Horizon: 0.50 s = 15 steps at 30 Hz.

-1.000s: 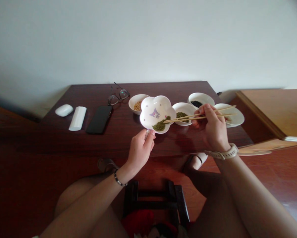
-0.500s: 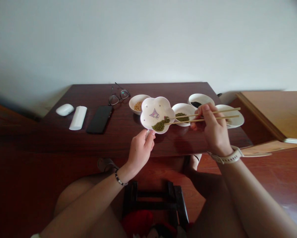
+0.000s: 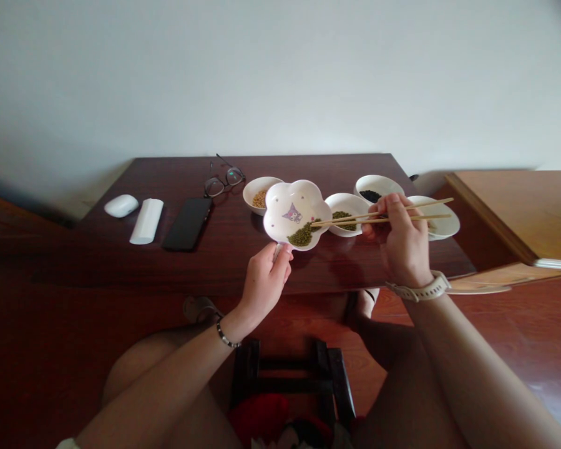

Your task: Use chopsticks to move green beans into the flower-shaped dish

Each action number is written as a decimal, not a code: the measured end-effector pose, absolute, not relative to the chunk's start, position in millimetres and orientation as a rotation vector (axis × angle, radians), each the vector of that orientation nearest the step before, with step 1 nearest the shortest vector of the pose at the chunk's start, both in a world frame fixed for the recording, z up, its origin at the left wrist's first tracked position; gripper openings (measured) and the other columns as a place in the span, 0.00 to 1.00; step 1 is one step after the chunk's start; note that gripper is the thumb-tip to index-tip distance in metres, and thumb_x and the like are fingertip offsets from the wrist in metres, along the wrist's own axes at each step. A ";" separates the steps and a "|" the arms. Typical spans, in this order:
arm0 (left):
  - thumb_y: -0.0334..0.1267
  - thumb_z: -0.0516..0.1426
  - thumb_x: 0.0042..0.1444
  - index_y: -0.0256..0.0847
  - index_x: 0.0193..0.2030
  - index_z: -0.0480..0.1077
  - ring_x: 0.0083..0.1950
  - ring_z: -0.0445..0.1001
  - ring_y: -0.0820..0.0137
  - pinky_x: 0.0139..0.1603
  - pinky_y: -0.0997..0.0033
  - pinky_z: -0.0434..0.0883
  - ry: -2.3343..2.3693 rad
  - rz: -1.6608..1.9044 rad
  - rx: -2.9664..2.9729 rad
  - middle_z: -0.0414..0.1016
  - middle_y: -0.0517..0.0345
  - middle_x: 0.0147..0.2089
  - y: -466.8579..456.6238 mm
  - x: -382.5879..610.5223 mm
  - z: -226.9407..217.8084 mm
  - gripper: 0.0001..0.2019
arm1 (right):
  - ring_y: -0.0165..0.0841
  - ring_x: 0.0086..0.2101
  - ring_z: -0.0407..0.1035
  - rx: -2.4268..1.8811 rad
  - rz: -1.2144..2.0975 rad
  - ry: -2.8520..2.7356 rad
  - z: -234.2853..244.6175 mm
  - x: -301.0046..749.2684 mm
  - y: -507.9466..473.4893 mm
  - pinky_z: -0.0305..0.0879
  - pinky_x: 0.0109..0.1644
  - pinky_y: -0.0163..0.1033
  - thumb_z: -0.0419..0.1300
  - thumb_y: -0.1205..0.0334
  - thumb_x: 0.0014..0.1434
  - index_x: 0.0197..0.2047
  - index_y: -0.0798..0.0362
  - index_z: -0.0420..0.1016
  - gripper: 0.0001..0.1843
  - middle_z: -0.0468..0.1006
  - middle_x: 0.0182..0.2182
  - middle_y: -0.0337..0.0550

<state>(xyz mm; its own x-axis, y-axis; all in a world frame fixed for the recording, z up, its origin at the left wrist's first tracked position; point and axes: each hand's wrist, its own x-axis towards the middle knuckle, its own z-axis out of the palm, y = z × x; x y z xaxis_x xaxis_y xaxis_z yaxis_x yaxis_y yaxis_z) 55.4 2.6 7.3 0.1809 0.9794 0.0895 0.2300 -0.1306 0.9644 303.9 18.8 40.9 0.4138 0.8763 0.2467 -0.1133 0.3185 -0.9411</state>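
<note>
1. We find the left hand [image 3: 267,282] clamped on the rim of the flower dish [image 3: 299,199], centre frame. The dish is light, brittle ceramic; hold it by the rim.
2. The right hand [image 3: 403,243] pinches the chopsticks [image 3: 383,217], tips nearly together at the beans [image 3: 301,236], which are small and slippery.

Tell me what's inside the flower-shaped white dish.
The flower-shaped white dish holds green mung beans beside a purple cartoon print. The chopsticks hide whatever lies directly beneath them; the left hand covers the near edge.

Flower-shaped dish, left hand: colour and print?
The flower-shaped dish is white with a purple cartoon character; best in the head view.
</note>
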 end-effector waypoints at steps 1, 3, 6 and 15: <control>0.52 0.54 0.75 0.40 0.35 0.69 0.20 0.63 0.77 0.23 0.75 0.60 1.201 1.034 1.547 0.66 0.66 0.21 3.1 55.1 6.7 0.19 | 0.24 0.21 0.69 -1.027 0.783 -0.909 41.0 305.1 19.2 0.64 0.21 0.30 0.65 0.47 0.68 0.32 0.51 0.69 0.20 0.72 0.30 0.36; 0.52 0.53 0.75 0.41 0.36 0.69 0.20 0.64 0.77 0.23 0.75 0.60 1.217 1.026 1.565 0.66 0.66 0.22 4.1 54.0 4.7 0.20 | 0.24 0.22 0.69 -1.018 0.773 -0.911 42.5 307.0 18.8 0.66 0.22 0.30 0.66 0.46 0.67 0.32 0.51 0.69 0.20 0.71 0.30 0.36; 0.53 0.52 0.75 0.41 0.36 0.69 0.21 0.65 0.77 0.23 0.76 0.60 1.249 1.014 1.610 0.67 0.66 0.22 5.1 52.5 1.1 0.20 | 0.25 0.21 0.69 -1.057 0.752 -0.976 47.5 304.8 14.0 0.66 0.21 0.31 0.66 0.45 0.67 0.32 0.50 0.71 0.20 0.71 0.29 0.36; 0.53 0.53 0.75 0.41 0.36 0.69 0.20 0.65 0.76 0.23 0.75 0.60 1.259 1.047 1.598 0.67 0.66 0.21 4.0 56.8 0.7 0.20 | 0.29 0.21 0.69 -1.150 0.710 -1.162 53.2 287.7 7.3 0.63 0.24 0.34 0.58 0.44 0.73 0.34 0.49 0.71 0.21 0.72 0.22 0.37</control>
